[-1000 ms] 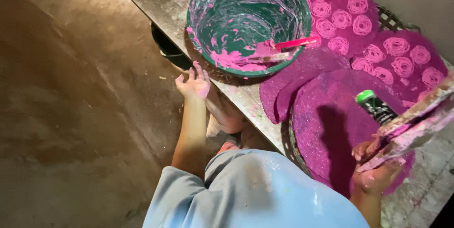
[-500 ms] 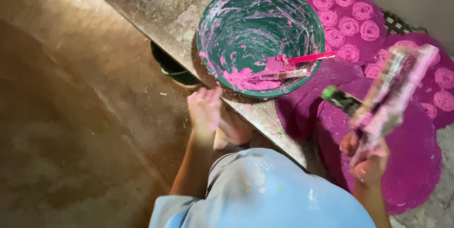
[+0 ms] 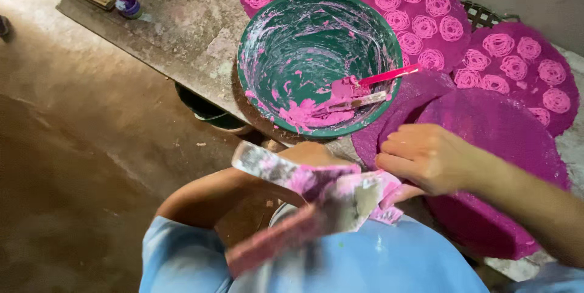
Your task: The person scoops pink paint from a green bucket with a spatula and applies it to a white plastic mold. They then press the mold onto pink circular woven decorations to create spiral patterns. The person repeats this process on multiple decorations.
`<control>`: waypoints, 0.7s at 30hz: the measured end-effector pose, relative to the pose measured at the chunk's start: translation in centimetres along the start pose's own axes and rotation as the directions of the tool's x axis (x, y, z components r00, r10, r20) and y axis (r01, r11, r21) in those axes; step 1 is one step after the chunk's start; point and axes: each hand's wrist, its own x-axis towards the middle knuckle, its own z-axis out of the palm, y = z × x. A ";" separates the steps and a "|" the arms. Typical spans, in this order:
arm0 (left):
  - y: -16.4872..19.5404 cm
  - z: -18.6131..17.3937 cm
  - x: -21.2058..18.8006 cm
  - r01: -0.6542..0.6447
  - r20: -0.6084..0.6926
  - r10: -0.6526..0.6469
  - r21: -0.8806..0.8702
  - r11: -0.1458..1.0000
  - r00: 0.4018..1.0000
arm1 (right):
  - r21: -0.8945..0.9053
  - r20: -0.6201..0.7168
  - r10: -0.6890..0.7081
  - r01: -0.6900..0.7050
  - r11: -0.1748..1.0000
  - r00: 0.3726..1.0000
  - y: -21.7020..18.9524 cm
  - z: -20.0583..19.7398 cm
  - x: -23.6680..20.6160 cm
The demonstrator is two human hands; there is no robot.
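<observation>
Close over my lap, my right hand (image 3: pixel 426 158) closes its fingers on the end of a pink-smeared plastic piping bag (image 3: pixel 316 199), which stretches across my blue shirt (image 3: pixel 377 262). My left hand (image 3: pixel 313 154) lies under the bag, mostly hidden, so I cannot tell whether it grips. Just beyond, on the stone bench (image 3: pixel 182 25), sits the green bowl (image 3: pixel 319 62) with pink paste and a pink-handled spatula (image 3: pixel 359 89) inside. Round purple mats (image 3: pixel 486 141) lie beside it, some dotted with pink coils (image 3: pixel 426 25).
</observation>
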 end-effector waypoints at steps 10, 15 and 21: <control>-2.9 -3.0 -0.7 0.091 0.075 -0.081 -0.147 0.985 0.994 | 0.701 0.181 0.277 -0.322 0.636 0.943 1.9 3.2 -2.0; -6.7 -8.8 -4.0 0.161 -0.142 -0.211 -0.301 0.940 0.967 | 0.426 -0.113 0.185 -0.121 0.897 0.976 5.9 -1.0 -3.4; -7.2 -6.3 -5.8 0.092 -0.388 -0.237 -0.356 0.930 0.891 | -0.765 0.041 -0.161 0.135 0.630 0.986 11.8 -7.1 1.3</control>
